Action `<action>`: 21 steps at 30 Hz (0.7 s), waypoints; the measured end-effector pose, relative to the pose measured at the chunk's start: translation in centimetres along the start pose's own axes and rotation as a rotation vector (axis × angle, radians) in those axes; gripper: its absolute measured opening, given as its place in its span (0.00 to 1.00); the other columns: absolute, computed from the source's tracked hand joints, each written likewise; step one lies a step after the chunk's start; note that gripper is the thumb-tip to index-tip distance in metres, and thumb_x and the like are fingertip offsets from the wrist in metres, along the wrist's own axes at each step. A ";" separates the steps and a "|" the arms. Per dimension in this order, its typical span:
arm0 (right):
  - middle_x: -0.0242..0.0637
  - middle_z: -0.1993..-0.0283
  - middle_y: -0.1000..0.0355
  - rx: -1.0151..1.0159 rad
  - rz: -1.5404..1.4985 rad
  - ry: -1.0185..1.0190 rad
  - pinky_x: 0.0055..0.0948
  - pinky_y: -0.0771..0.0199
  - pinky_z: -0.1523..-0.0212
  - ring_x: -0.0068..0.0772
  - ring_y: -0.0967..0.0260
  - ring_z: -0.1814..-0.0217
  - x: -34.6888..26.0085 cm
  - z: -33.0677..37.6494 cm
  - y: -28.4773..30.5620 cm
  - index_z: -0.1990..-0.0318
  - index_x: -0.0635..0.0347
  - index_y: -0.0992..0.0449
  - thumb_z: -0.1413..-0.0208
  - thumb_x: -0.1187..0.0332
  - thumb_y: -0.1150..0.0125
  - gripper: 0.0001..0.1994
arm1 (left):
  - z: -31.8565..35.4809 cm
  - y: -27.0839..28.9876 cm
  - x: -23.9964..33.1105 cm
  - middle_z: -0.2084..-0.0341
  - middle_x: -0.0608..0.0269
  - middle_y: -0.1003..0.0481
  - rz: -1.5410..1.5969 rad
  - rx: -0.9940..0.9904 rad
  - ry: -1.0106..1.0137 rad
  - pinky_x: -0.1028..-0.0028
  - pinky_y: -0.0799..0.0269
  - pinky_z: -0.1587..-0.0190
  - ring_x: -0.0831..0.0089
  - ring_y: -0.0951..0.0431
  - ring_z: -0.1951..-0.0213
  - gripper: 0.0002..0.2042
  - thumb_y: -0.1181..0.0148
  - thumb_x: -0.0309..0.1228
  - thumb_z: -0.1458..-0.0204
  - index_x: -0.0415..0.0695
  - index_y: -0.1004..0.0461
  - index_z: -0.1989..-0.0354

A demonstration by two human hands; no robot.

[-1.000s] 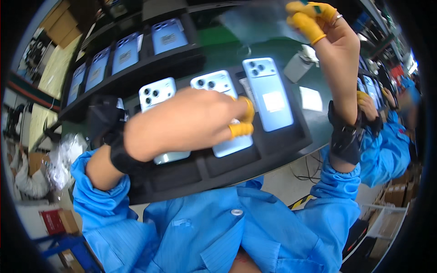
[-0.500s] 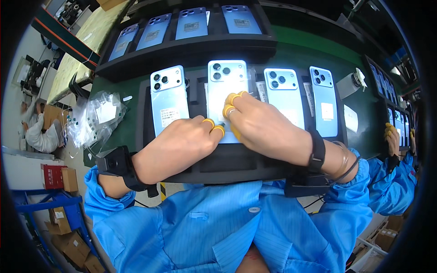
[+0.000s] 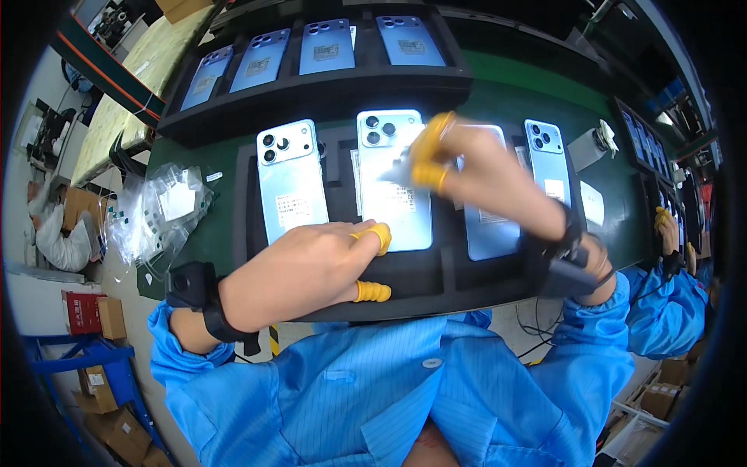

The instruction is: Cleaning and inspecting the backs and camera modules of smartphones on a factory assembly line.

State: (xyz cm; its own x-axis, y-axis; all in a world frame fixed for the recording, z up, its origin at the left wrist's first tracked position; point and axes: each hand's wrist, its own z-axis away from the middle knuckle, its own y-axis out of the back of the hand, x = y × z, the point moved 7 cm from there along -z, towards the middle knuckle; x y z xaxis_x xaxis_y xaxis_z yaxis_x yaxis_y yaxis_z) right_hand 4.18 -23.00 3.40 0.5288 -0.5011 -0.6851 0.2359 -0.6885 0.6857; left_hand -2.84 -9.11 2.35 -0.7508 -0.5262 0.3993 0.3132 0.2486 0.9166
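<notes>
The light blue phone (image 3: 397,210) lies second from the black tray's (image 3: 420,284) left edge. The left grip (image 3: 320,261) is loosely spread — it is at the phone's left side, near the tray's front edge. The right grip (image 3: 484,162), over the phone's right side, is blurred — whether clenched, I cannot tell.

Open tabletop (image 3: 537,89) beyond obstructing right hand (image 3: 489,162)

Pale blue phone (image 3: 394,204), back up
</notes>
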 end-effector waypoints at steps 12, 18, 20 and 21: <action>0.39 0.73 0.32 0.545 0.484 0.786 0.30 0.28 0.73 0.37 0.32 0.69 -10.1 -4.7 -2.7 0.74 0.63 0.27 0.62 0.74 0.42 0.05 | 7.4 4.7 -4.3 0.72 0.58 0.28 -0.323 0.272 0.352 0.67 0.30 0.60 0.59 0.29 0.65 0.17 0.30 0.30 0.70 0.40 0.29 0.69; 0.44 0.65 0.33 -0.027 0.332 0.606 0.30 0.27 0.68 0.40 0.34 0.61 -8.6 -4.1 -10.7 0.69 0.69 0.28 0.63 0.74 0.39 0.11 | 8.2 2.0 -4.3 0.73 0.60 0.29 -0.346 0.171 0.247 0.68 0.32 0.58 0.62 0.30 0.62 0.16 0.33 0.23 0.74 0.43 0.27 0.71; 0.46 0.65 0.33 -0.189 0.278 0.549 0.32 0.27 0.65 0.42 0.34 0.60 -8.1 -3.9 -11.6 0.67 0.71 0.29 0.64 0.75 0.37 0.14 | 8.6 1.6 -4.8 0.73 0.61 0.29 -0.340 0.114 0.247 0.69 0.33 0.58 0.63 0.30 0.61 0.13 0.35 0.23 0.72 0.44 0.27 0.73; 0.47 0.64 0.33 -0.267 0.292 0.512 0.31 0.27 0.63 0.42 0.35 0.58 -8.1 -3.7 -11.7 0.65 0.72 0.29 0.63 0.74 0.36 0.15 | 8.6 1.8 -4.7 0.75 0.61 0.29 -0.342 0.131 0.176 0.69 0.32 0.61 0.63 0.29 0.64 0.12 0.35 0.23 0.71 0.43 0.27 0.74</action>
State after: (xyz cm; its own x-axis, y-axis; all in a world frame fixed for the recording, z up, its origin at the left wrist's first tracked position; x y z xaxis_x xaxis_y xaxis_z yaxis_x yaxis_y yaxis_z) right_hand 0.19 -8.96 1.88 0.9084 -0.2885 -0.3026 0.1837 -0.3746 0.9088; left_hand -3.71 0.78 1.97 -0.6843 -0.7248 0.0797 -0.0229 0.1306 0.9912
